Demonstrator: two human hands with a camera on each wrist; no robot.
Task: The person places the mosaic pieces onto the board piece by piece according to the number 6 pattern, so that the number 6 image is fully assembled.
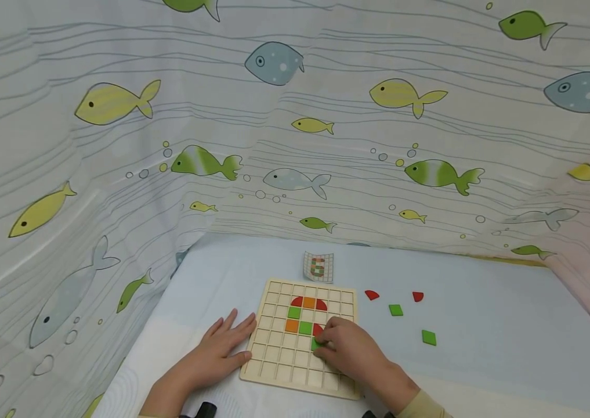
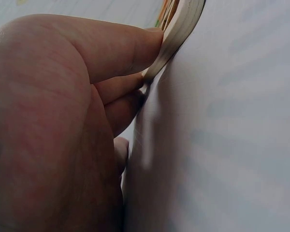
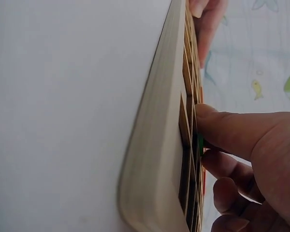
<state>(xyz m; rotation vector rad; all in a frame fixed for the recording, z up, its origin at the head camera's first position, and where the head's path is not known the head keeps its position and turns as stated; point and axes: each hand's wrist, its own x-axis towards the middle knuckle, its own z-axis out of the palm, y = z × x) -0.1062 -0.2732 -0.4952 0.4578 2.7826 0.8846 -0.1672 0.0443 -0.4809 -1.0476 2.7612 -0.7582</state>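
A wooden grid board (image 1: 279, 363) lies on the table with red, orange and green tiles set in some of its squares. With fingers spread, my left hand (image 1: 221, 351) rests at the board's left edge; its thumb (image 2: 135, 48) touches the rim in the left wrist view. My right hand (image 1: 352, 348) pinches a green square tile (image 1: 315, 343) low over the grid, just below a red quarter-round tile (image 1: 318, 330). The right wrist view shows that green tile between thumb (image 3: 227, 128) and forefinger, partly hidden.
Behind the board lies a small card (image 1: 318, 267) printed with a coloured grid pattern. To the right are loose tiles: a red quarter-round (image 1: 372, 295), another red piece (image 1: 417, 296), a green square (image 1: 395, 310) and a second green square (image 1: 429, 337). A fish-print curtain (image 1: 295, 151) surrounds the table.
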